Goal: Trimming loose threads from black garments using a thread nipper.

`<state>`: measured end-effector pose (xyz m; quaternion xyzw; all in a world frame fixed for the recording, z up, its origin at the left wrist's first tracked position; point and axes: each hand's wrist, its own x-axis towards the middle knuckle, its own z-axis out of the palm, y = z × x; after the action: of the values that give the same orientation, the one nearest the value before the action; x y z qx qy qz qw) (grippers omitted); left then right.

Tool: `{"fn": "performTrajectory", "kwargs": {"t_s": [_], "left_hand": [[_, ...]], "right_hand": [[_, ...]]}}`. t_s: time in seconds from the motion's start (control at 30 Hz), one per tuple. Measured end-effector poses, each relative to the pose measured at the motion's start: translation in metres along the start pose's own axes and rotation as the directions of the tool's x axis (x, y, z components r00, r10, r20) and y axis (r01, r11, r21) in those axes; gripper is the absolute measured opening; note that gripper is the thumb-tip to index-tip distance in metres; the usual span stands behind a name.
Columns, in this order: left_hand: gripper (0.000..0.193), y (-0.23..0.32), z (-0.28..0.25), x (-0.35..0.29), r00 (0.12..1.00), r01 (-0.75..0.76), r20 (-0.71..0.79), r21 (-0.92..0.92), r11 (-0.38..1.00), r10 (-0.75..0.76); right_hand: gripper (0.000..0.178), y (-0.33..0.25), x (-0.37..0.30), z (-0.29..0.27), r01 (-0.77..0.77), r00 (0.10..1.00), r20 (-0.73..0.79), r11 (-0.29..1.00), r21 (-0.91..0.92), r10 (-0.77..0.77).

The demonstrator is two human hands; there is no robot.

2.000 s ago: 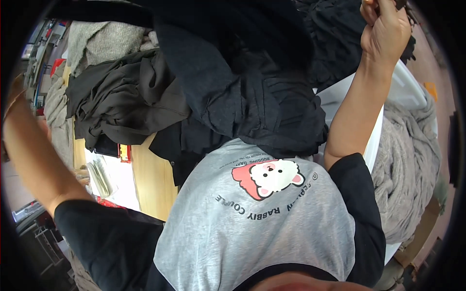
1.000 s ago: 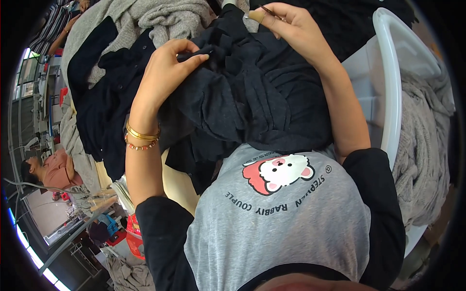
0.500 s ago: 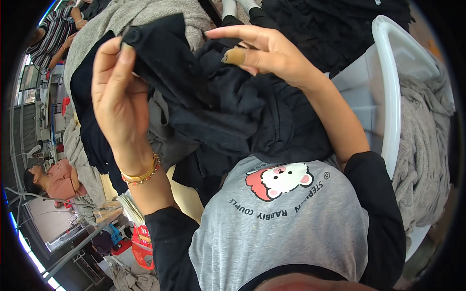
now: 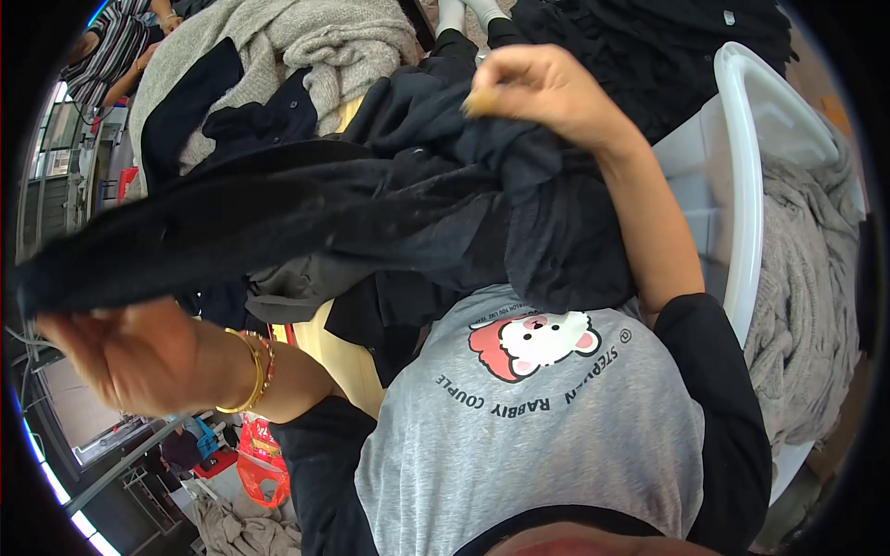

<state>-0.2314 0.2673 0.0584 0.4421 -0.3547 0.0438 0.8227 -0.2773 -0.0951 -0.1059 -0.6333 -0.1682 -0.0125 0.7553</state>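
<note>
While it is drawn out between two hands, the black garment [image 4: 306, 218] runs as a long dark band from far left of the person's grey shirt [image 4: 538, 435] up to a point above it, and that taut spread seems meant to pull its length clear of the pile. At the band's left end, the left hand [image 4: 120, 357] sits just under the cloth with fingers curled; whether they pinch the edge or only steady it I cannot tell, since motion blurs them. Above the shirt, the right hand [image 4: 547, 93] is closed in a fist over a bunched fold, holding that end high. Behind the garment lies a heap of other dark clothes [image 4: 556, 241], touching it. Right of the shirt stands a white plastic bin [image 4: 742, 185], with grey knitwear [image 4: 807, 306] draped beyond it. More grey knitted pieces [image 4: 306, 46] lie above the garment.
</note>
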Motion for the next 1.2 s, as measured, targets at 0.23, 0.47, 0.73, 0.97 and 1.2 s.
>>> {"fn": "performTrajectory", "kwargs": {"t_s": [0.23, 0.47, 0.73, 0.97, 1.2], "left_hand": [[0.031, -0.024, -0.033, -0.054, 0.997, 0.057, -0.052, 0.079, 0.995, -0.053], [0.029, -0.056, -0.037, -0.095, 0.915, 0.402, -0.042, 0.029, 0.915, -0.4], [0.037, -0.068, -0.004, -0.074, 0.491, 0.649, 0.263, 0.525, 0.55, -0.831], [0.062, -0.174, 0.025, -0.023, 0.687, 0.389, 0.173, 0.733, 0.558, -0.706], [0.037, -0.277, 0.072, 0.021, 0.609, 0.618, 0.304, 0.397, 0.678, -0.733]], "right_hand": [[0.02, 0.033, -0.025, -0.066, 0.047, 0.889, -0.458, 0.992, 0.121, 0.014], [0.023, 0.044, -0.024, -0.053, -0.296, 0.955, -0.162, 0.801, -0.52, 0.248], [0.023, 0.029, -0.021, -0.046, -0.259, 0.834, -0.532, 0.955, -0.144, 0.147], [0.041, -0.035, 0.0, -0.026, 0.253, 0.952, -0.284, 0.818, 0.516, -0.115], [0.022, -0.107, 0.011, -0.024, 0.332, 0.575, -0.757, 0.935, -0.129, -0.309]]}}
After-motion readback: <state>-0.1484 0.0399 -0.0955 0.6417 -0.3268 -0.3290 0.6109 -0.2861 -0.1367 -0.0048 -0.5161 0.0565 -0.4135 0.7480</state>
